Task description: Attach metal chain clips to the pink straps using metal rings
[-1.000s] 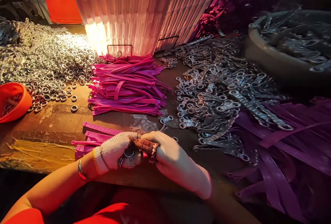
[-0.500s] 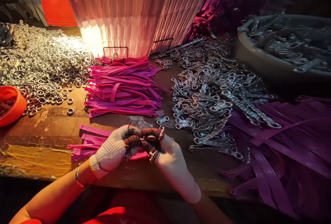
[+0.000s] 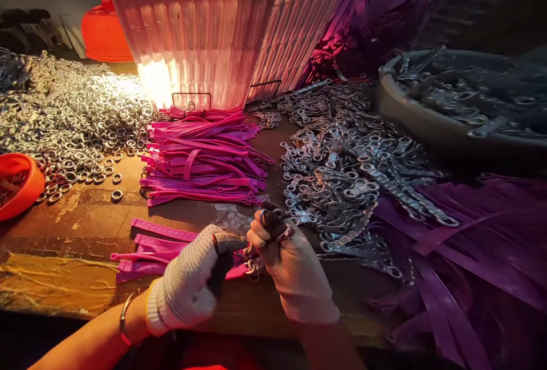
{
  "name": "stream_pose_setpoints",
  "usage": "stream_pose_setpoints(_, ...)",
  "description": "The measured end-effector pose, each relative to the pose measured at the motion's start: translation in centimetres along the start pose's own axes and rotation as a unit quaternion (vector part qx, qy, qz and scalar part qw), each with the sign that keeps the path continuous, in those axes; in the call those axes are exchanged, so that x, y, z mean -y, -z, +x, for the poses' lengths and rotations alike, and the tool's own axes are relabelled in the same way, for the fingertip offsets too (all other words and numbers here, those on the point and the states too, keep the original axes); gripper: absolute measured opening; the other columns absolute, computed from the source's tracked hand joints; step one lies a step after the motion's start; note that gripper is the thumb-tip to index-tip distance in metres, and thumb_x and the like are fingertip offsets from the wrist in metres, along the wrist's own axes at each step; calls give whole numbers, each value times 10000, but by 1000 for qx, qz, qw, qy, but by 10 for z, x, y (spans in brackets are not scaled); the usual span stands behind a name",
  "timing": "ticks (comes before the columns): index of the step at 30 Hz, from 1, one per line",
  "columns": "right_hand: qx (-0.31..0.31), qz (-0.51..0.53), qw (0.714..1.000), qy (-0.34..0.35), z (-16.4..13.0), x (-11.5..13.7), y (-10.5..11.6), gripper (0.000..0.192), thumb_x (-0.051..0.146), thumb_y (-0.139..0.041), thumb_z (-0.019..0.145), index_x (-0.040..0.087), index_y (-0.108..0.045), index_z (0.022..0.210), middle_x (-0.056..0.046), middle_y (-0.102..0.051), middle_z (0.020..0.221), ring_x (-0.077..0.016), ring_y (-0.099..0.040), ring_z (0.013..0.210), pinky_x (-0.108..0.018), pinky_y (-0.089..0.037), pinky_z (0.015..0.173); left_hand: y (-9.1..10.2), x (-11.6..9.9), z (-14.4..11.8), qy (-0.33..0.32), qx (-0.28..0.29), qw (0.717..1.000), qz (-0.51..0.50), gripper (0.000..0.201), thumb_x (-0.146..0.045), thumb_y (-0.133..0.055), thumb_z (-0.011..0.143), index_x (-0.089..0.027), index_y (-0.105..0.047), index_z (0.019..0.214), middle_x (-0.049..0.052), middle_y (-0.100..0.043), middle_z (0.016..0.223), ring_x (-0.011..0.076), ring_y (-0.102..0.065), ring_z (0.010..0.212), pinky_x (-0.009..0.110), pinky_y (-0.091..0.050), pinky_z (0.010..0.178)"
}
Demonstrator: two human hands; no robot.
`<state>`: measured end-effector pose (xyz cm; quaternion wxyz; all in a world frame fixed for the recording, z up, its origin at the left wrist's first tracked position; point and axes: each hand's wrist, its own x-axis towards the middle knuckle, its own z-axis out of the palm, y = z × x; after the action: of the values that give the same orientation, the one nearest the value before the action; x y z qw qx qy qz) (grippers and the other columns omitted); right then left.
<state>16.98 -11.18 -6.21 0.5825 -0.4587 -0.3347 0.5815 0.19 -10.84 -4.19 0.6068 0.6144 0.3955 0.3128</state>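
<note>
Both my hands wear white knit gloves with dark fingertips and meet at the table's near edge. My left hand (image 3: 194, 281) pinches the end of a pink plastic strap (image 3: 239, 270) together with a small metal ring. My right hand (image 3: 293, 264) grips a silver metal link piece (image 3: 273, 222) against the same strap end. A few more pink straps (image 3: 154, 244) lie flat just left of my left hand.
A stack of pink straps (image 3: 203, 156) sits mid-table. Loose metal rings (image 3: 72, 119) cover the left, silver links (image 3: 346, 159) the right. An orange bowl (image 3: 17, 185) is at far left, a grey basin (image 3: 448, 125) at far right, purple straps (image 3: 478, 244) near right.
My hands have shifted slightly right and down. The right hand's fingers have risen and now show a metal link, while the left hand has turned its thumb onto the strap end.
</note>
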Motion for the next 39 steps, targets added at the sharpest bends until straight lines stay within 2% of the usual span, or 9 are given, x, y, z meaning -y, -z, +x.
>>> stream_pose_setpoints(2,-15,39,999,-19,-3,5,-4,184,401,-625,858,231,-561,885,43,-465,690,-95,-416,549,-229,-403,506,4,2,1,69,-8,986,-154,265,-396,-574,872,-156,-643,960,21,-554,689,115,-499,565,221,-400,501)
stream_pose_setpoints(4,-4,-6,1000,-24,-9,8,-9,271,412,-709,804,230,-611,980,13,-562,779,-112,-508,619,-249,-462,579,7,6,4,167,1,938,-304,367,-509,-572,846,-147,-614,893,-11,-490,599,91,-435,460,197,-301,402)
stream_pose_setpoints(6,23,-96,995,-4,-14,8,-10,321,410,-738,777,226,-644,1023,-12,-614,843,-146,-577,709,-274,-505,655,8,9,7,210,5,917,-340,410,-540,-605,818,-140,-617,906,2,-532,619,89,-460,462,184,-263,385)
stream_pose_setpoints(12,98,-260,958,70,-18,-3,-4,306,260,-623,841,230,-621,1146,-44,-685,1013,-182,-654,899,-306,-539,830,7,0,2,126,-9,988,-83,330,-474,-655,857,-146,-625,843,-30,-545,564,53,-422,478,160,-295,444)
stream_pose_setpoints(21,109,-368,909,163,-20,-6,22,396,135,-459,892,234,-603,1247,-77,-681,1144,-218,-629,1076,-386,-490,980,7,4,-1,215,19,962,-166,397,-533,-577,875,-173,-510,723,-74,-403,504,43,-291,376,183,-205,357)
stream_pose_setpoints(26,216,-457,811,294,-21,0,21,658,-52,-411,711,209,-533,1303,-110,-607,1206,-215,-574,1116,-373,-492,928,3,0,0,247,83,957,-131,402,-549,-565,863,-170,-529,734,-63,-411,529,46,-285,383,195,-186,366)
stream_pose_setpoints(32,192,-586,738,275,-26,7,24,239,50,-469,656,162,-614,810,-92,-620,852,-217,-536,770,-337,-407,670,3,-1,1,204,78,974,57,433,-541,-469,910,-161,-542,714,-21,-502,567,79,-399,461,212,-258,436)
stream_pose_setpoints(36,189,-604,735,243,-29,12,23,121,80,-474,617,191,-514,640,-38,-567,694,-164,-453,629,-309,-285,588,6,1,-4,82,75,969,221,164,-303,-549,856,-154,-608,822,27,-618,763,134,-497,674,251,-365,615)
stream_pose_setpoints(39,169,-591,747,254,-32,9,14,119,95,-468,640,202,-453,589,-12,-502,612,-143,-390,560,-309,-228,556,6,3,-5,74,75,972,209,133,-270,-542,852,-161,-568,781,18,-590,738,129,-479,664,247,-360,611)
